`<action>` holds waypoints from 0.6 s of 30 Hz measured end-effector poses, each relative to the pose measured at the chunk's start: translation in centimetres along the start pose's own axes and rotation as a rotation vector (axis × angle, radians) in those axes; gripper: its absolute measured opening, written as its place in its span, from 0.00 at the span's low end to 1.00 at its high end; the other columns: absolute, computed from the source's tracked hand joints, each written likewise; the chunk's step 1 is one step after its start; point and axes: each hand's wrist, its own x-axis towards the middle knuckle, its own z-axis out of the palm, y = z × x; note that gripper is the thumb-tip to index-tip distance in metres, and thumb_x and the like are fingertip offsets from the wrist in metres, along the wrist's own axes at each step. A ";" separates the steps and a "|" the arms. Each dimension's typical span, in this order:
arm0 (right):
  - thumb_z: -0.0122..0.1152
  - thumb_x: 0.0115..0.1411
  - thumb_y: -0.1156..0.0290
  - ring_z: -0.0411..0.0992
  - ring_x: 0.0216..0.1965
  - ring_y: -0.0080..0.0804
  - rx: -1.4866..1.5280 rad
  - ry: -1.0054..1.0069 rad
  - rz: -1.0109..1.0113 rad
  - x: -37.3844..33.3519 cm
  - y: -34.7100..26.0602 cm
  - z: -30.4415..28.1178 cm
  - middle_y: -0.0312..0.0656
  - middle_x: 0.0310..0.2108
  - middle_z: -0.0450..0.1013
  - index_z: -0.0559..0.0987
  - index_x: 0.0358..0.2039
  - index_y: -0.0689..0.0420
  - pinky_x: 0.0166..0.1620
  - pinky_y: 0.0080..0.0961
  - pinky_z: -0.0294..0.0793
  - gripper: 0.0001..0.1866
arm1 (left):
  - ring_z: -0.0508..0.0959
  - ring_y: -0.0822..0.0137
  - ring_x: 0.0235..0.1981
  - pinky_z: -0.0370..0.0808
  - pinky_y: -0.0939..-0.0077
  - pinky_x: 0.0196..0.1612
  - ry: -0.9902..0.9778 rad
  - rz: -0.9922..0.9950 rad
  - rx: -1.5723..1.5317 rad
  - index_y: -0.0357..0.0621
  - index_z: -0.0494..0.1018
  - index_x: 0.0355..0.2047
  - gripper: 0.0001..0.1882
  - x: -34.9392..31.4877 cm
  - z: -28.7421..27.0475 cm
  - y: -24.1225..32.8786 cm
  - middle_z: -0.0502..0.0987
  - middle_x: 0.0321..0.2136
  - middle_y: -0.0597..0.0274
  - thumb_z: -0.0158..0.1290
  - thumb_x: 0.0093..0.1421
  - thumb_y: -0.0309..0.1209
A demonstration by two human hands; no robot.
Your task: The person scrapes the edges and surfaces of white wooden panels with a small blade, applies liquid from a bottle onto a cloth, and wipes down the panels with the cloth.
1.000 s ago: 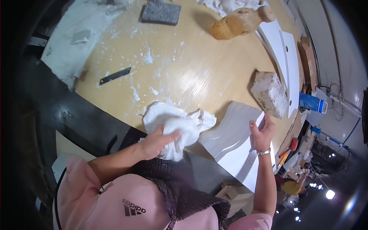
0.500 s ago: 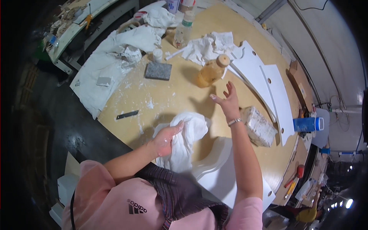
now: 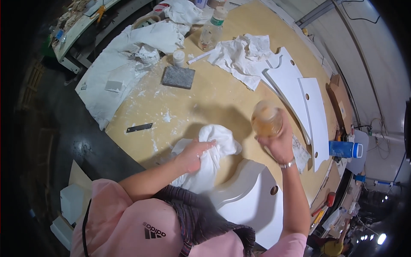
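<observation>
My left hand (image 3: 193,155) grips a bunched white cloth (image 3: 208,156) lying on the round wooden table (image 3: 222,94). My right hand (image 3: 280,143) holds a clear plastic bottle of amber liquid (image 3: 266,120) lifted above the table, to the right of the cloth. A white shaped board (image 3: 252,201) with a curved edge and a hole lies at the near table edge, just below both hands.
Two more white boards (image 3: 306,98) lie at the right. A crumpled white rag (image 3: 242,53), a clear bottle (image 3: 212,28), a small white jar (image 3: 178,56), a grey sanding block (image 3: 177,77) and a black blade (image 3: 139,127) sit on the table. A blue can (image 3: 342,149) stands far right.
My right hand reached across the table, took the amber bottle and brought it back toward the cloth. My left hand stayed on the cloth.
</observation>
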 end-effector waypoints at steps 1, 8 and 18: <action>0.71 0.36 0.74 0.74 0.44 0.44 -0.012 0.006 0.014 -1.3 -0.3 -0.7 0.46 0.42 0.75 0.72 0.47 0.60 0.45 0.35 0.74 0.34 | 0.79 0.62 0.41 0.78 0.64 0.43 -0.007 -0.018 -0.004 0.39 0.69 0.50 0.16 0.2 0.0 -0.2 0.77 0.41 0.57 0.51 0.61 0.24; 0.62 0.33 0.79 0.69 0.41 0.44 -0.725 -0.033 -0.218 -5.9 -0.3 -0.5 0.41 0.39 0.75 0.76 0.40 0.57 0.46 0.36 0.65 0.26 | 0.79 0.64 0.40 0.78 0.67 0.43 -0.029 -0.068 -0.046 0.40 0.68 0.50 0.14 -0.2 0.8 -0.2 0.77 0.41 0.59 0.50 0.63 0.23; 0.55 0.35 0.83 0.68 0.36 0.44 -1.052 -0.038 -0.231 -6.1 -1.5 1.4 0.40 0.32 0.73 0.75 0.30 0.57 0.45 0.36 0.64 0.17 | 0.78 0.61 0.43 0.78 0.63 0.43 -0.081 -0.020 0.044 0.33 0.68 0.51 0.16 -1.4 -0.1 -0.7 0.76 0.43 0.55 0.49 0.63 0.25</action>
